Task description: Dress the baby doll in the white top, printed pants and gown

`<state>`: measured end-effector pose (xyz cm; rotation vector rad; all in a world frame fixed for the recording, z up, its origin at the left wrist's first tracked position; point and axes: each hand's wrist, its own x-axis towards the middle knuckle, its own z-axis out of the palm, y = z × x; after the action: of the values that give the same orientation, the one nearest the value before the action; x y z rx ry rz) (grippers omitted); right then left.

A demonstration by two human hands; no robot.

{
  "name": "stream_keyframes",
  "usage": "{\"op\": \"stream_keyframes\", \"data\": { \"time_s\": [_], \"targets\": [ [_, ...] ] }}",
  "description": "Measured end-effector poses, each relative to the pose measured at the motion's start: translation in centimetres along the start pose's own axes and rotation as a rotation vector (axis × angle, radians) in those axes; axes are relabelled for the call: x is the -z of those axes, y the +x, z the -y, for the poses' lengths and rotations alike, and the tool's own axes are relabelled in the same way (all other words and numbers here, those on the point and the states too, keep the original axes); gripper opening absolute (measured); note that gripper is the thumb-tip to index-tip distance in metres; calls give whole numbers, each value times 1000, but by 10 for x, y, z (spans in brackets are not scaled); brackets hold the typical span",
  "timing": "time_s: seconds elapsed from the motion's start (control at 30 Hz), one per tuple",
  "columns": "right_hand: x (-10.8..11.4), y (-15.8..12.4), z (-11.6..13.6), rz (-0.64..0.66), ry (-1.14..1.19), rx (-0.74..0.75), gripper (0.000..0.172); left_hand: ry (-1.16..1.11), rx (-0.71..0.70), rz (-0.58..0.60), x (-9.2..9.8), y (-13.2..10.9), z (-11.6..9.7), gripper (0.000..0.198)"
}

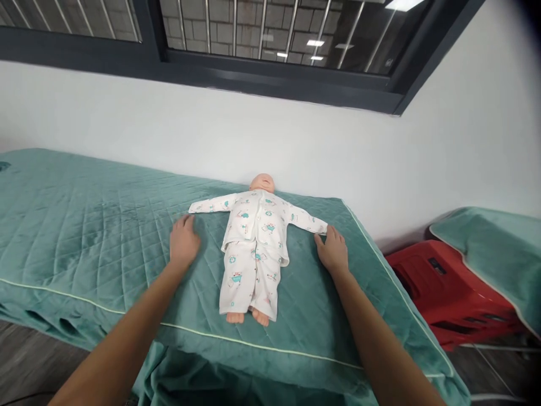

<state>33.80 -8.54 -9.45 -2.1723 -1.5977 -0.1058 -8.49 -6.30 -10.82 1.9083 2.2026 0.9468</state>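
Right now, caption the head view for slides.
Left hand and right hand flank a doll in white printed pajamas on a green quilted cover.

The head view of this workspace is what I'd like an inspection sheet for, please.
Surface: green quilted cover, slightly creased.
Job's things: doll face up, arms spread, in a white printed top and trousers, feet bare.
Clutter: small dark patch at far left, unidentifiable.
Hands: left hand and right hand at the sleeve ends; contact unclear.
Cables: thin dark line on the floor, lower left, possibly a cable.
Surroundings: white wall, dark-framed window, bars, red plastic item partly under green cloth.
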Motion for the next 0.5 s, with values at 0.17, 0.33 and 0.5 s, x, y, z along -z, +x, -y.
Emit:
{"op": "stream_keyframes", "data": {
  "time_s": [0.17,0.33,0.5],
  "targets": [
    [17,-101,43,-67,383,196,54,-342,-168,13,17,-117,-11,36],
    [42,-213,100,133,684,335,42,-426,-234,140,31,-196,-22,26],
    [46,-226,131,143,472,509,30,-323,-258,78,32,-205,-36,20]
  ]
}}
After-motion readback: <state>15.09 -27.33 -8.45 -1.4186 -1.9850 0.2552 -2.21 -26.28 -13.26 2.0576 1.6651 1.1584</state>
